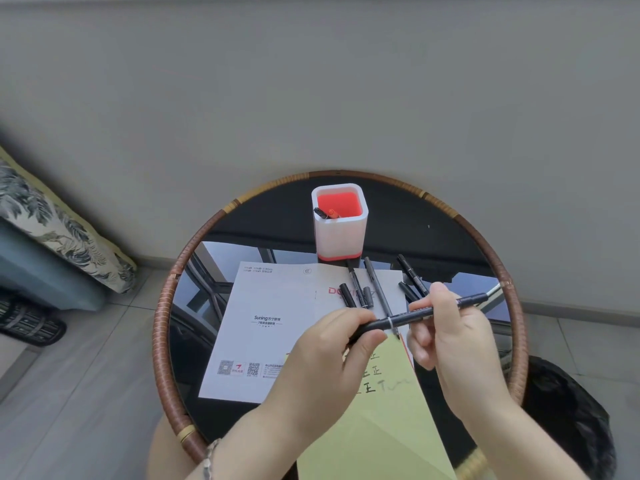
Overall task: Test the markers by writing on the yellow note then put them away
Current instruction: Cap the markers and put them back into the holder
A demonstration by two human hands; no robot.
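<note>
A black marker [408, 317] is held level above the table by both hands. My left hand [332, 362] grips its left end, where the cap is. My right hand [450, 337] pinches the barrel further right. Below them lies the yellow note [384, 420] with several handwritten marks on it. Several more black markers [377, 289] lie loose on the white booklet [273, 327] behind my hands. A white and red pen holder [341, 230] stands at the back of the table with two markers inside.
The round black glass table [450, 237] has a woven brown rim. A patterned cushion [52, 220] sits on a seat at the left. A dark bag [571, 410] lies on the floor at the right.
</note>
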